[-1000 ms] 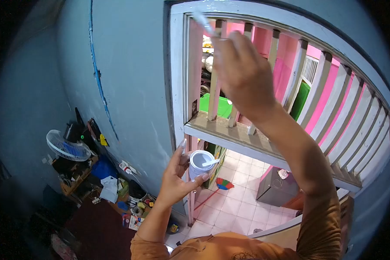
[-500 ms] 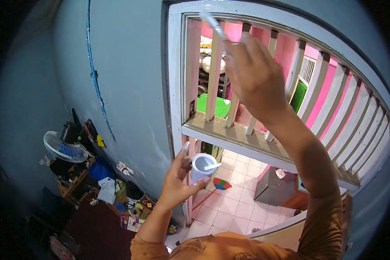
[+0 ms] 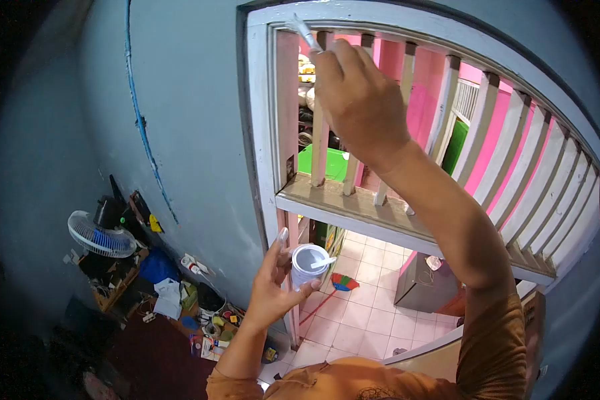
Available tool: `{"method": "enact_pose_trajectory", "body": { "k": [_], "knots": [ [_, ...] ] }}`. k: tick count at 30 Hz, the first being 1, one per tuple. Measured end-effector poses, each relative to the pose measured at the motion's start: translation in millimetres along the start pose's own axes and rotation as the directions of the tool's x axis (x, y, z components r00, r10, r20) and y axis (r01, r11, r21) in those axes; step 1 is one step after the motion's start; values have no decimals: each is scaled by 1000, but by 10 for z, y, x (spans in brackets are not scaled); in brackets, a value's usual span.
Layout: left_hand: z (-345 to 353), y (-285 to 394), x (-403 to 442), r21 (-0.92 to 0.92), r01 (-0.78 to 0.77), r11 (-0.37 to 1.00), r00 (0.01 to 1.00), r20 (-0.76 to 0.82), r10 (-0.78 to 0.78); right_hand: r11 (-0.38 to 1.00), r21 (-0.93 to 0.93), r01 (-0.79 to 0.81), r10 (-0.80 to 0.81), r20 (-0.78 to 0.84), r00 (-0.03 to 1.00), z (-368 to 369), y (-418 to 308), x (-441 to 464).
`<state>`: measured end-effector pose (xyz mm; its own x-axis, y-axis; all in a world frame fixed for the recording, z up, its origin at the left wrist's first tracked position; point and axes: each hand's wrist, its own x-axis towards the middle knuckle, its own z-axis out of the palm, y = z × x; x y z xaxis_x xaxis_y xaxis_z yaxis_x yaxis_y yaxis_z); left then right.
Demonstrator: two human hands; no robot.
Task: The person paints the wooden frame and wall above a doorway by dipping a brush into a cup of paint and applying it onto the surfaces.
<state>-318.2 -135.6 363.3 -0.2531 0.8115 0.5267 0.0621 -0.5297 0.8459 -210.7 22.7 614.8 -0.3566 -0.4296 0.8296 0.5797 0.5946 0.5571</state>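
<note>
My right hand (image 3: 363,100) is raised and closed around a paintbrush (image 3: 305,32), whose pale bristles meet the top left corner of the white window frame (image 3: 263,107). Lower down, my left hand (image 3: 273,287) grips a small paint cup (image 3: 305,275) at chest height. Pale paint lies inside the cup, and a white stick (image 3: 323,263) leans out over its rim. Upright wooden bars (image 3: 443,107) fill the opening behind my right hand. Wet-looking shine shows along the frame's top edge.
To the left, a white fan (image 3: 102,235) stands among cluttered goods beside the grey-blue wall (image 3: 193,120). Below the bars, a colourful broom (image 3: 344,283) rests on the tiled floor (image 3: 353,320), near a grey cabinet (image 3: 417,287). A green surface (image 3: 327,162) shows through the bars.
My right hand has moved left with the paintbrush, bringing the bristles to the frame's corner. My left hand still holds the cup, and the view has shifted slightly.
</note>
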Motion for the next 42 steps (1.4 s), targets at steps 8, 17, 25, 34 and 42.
{"method": "enact_pose_trajectory", "body": {
  "k": [8,17,25,34,42],
  "knots": [
    [218,14,16,-52,24,998,999,49,-21,982,-181,-60,82,113,990,-849,434,-298],
    [336,-7,41,-145,80,986,972,230,-45,999,-39,-12,18,155,988,-1263,379,-273],
    [365,-127,18,-168,26,985,970,241,16,990,-99,105,-81,223,971,-1173,547,34],
    [363,-113,7,-125,33,992,971,239,-2,946,-316,75,60,398,916,-1728,586,-99],
    [447,-181,-6,-166,11,986,960,279,36,947,-304,102,21,375,927,-1543,642,-27]
  ]
}}
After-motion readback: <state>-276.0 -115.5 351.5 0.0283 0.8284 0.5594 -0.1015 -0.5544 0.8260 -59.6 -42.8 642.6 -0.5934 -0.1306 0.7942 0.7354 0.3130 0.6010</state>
